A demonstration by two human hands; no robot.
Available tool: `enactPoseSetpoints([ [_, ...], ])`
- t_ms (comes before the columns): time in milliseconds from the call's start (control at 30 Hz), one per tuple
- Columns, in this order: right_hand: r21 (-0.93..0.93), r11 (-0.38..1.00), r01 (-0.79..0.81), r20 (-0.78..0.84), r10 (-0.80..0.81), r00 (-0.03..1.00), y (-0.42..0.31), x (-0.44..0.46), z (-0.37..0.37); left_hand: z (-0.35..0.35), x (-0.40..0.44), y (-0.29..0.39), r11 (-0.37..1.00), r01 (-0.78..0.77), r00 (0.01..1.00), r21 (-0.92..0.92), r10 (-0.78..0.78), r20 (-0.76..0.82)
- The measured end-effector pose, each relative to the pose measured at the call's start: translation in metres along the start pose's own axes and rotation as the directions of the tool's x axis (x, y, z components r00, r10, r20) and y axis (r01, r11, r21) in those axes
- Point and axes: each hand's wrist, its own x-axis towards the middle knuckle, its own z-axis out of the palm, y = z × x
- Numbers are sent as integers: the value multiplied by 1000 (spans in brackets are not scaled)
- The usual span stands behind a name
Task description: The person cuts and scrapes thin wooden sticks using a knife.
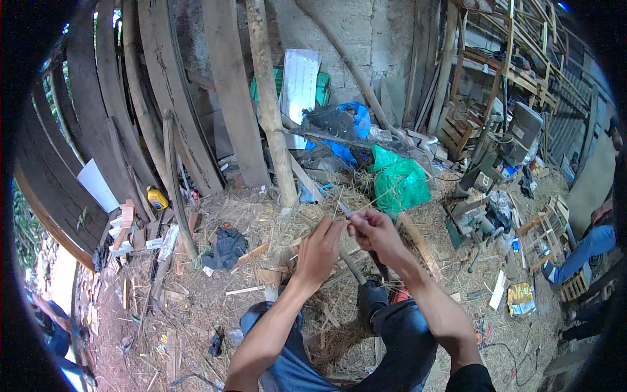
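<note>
My left hand (pixel 319 249) is in the middle of the view, its fingers pinched together close to my right hand. What they pinch is hidden behind the fingers. My right hand (pixel 379 236) is closed around a knife. The grey, narrow blade (pixel 345 210) points up and to the left, beside the left fingertips. A dark, handle-like end (pixel 378 266) shows below the right hand. Thin pale strips stand out near the fingertips, too fine to tell whether either hand holds them. Both hands are above my bent knees.
Straw and wood scraps cover the ground. A green plastic bag (pixel 401 181) lies ahead, and a black bag (pixel 226 248) is to the left. A wooden post (pixel 271 104) rises in front. Other people's legs (pixel 584 255) show at the right edge, and another person (pixel 55 326) at the far left.
</note>
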Motion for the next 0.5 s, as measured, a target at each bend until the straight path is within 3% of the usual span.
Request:
enactPoseSetpoints([
  [267,-12,1000,12,59,-12,998,-9,5,-14,-1,2,2,990,53,999,-132,-52,10],
  [367,-67,998,0,25,2,1000,-9,6,-17,-4,1,1,963,145,989,-227,-133,66],
  [433,-161,980,114,-206,-146,967,-13,11,-29,-7,-1,-3,925,256,967,-280,-239,93],
  [500,-98,991,93,-165,-108,980,-10,12,-59,-9,-9,-7,950,209,977,-234,-193,88],
])
